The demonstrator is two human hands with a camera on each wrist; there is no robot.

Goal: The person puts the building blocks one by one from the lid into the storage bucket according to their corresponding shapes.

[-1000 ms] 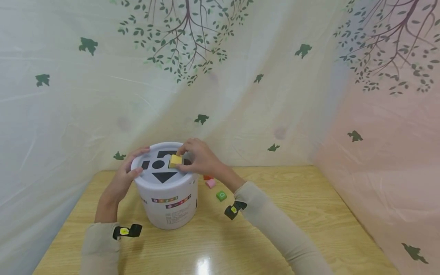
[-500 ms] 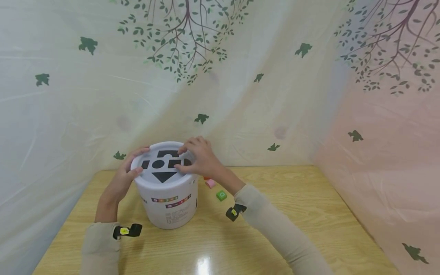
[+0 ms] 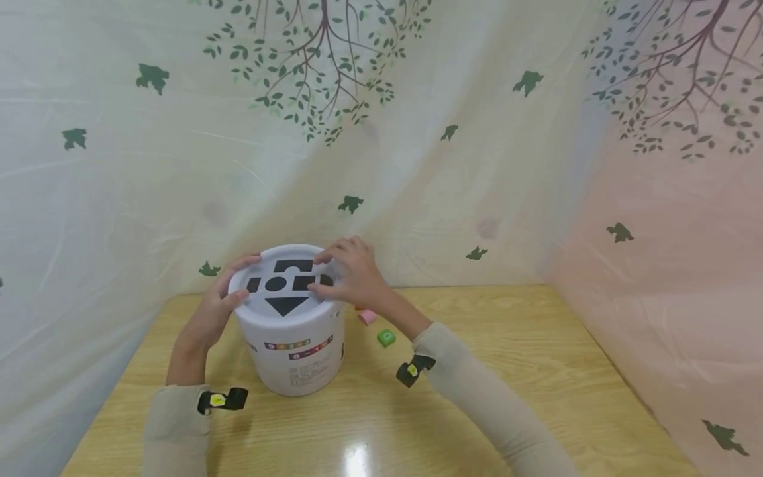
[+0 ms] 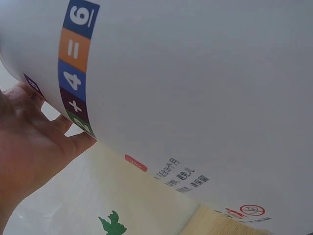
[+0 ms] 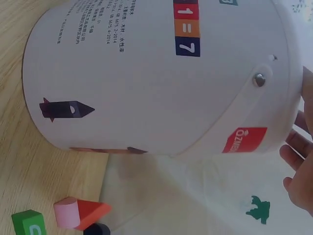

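A white bucket [image 3: 286, 368] with printed number sums stands on the table. Its lid [image 3: 244, 305] has dark holes: a triangle, a circle, rectangles and an arch shape. At the left, my left hand [image 3: 211, 308] grips the rim, thumb on top and fingers down the far side; those fingers lie against the wall in the left wrist view. Over the lid's right part is my right hand [image 3: 356, 275], its thumb and forefinger apart beside the rectangular hole [image 3: 303, 283], with nothing between them. In the right wrist view, its fingers show only at the right edge, by the bucket's rim.
Right of the bucket lie a green block [image 3: 386, 338] with a letter, a pink block [image 3: 367, 317] and a red-orange block [image 5: 93, 214]. A black piece [image 5: 97, 229] shows beside them. A printed curtain [image 3: 411, 218] hangs behind the wooden table [image 3: 507, 358].
The yellow block that my right thumb and fingers held over the rectangular hole has gone from sight, and the hole shows dark. My left hand stays on the rim.
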